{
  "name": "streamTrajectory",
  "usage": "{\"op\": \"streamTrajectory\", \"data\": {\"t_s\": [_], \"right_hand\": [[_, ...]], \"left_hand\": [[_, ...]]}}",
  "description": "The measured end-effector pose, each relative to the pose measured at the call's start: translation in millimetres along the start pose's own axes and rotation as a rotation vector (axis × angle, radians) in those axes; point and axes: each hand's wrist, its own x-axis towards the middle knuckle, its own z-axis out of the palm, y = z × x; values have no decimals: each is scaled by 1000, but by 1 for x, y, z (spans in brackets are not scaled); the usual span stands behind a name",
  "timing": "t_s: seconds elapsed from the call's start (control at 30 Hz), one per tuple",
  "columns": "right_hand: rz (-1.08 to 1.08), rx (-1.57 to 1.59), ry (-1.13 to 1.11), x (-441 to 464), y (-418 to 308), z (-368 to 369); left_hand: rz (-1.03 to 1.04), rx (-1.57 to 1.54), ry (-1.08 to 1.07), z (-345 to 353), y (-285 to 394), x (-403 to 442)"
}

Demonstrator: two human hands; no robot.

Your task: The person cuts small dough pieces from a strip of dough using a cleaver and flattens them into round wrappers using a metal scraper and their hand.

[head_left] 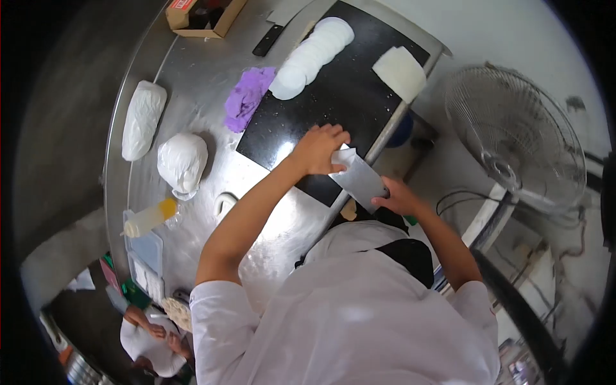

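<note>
My right hand (399, 197) grips the near end of a flat, silver-grey rectangular piece (360, 179), which looks like a wide metal blade. My left hand (319, 151) closes on its far end, thumb at the edge, beside a small white corner that I cannot make out. The piece is held tilted over the near edge of a black board (346, 106). Farther up the board, thin white rounds (311, 59) lie in an overlapping row. White square sheets (400, 74) rest at the board's right side.
A purple cloth (249, 96) lies beside the board, with a black-handled cleaver (268, 40) beyond. White wrapped bundles (183, 163) and a yellow-tipped bottle (151, 217) stand left on the steel table (212, 58). A fan (513, 138) stands right; another person (151, 340) works lower left.
</note>
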Motion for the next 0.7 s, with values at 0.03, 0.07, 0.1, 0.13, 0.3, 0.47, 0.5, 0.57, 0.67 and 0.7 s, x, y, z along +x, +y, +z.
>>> {"op": "streamTrajectory", "data": {"t_s": [0.03,0.07,0.1,0.13,0.3,0.47,0.5,0.57,0.67,0.7], "right_hand": [[-20,9,-23,4,2,-8],[-40,22,-39,8,4,-13],[-53,31,-50,14,-1,-24],[-47,-58,-110,21,-8,-38],[-113,-169,-211,50,-23,-78],[-140,-300,-227,75,-39,-92],[-151,-311,-240,79,-38,-94],[-125,-332,-309,90,-38,-99],[-140,-333,-325,95,-47,-105],[-141,-338,-338,96,-47,-106]], "left_hand": [[-68,-16,-41,7,1,-1],[-130,-30,-86,13,1,-2],[-129,-82,-6,14,-1,0],[-140,-72,-5,13,-7,2],[-418,-522,166,7,-27,-7],[-754,-437,519,10,-11,-20],[-713,-323,593,13,-1,-22],[-654,-207,613,19,16,-25],[-605,-156,617,31,16,-34],[-594,-173,576,34,12,-36]]}}
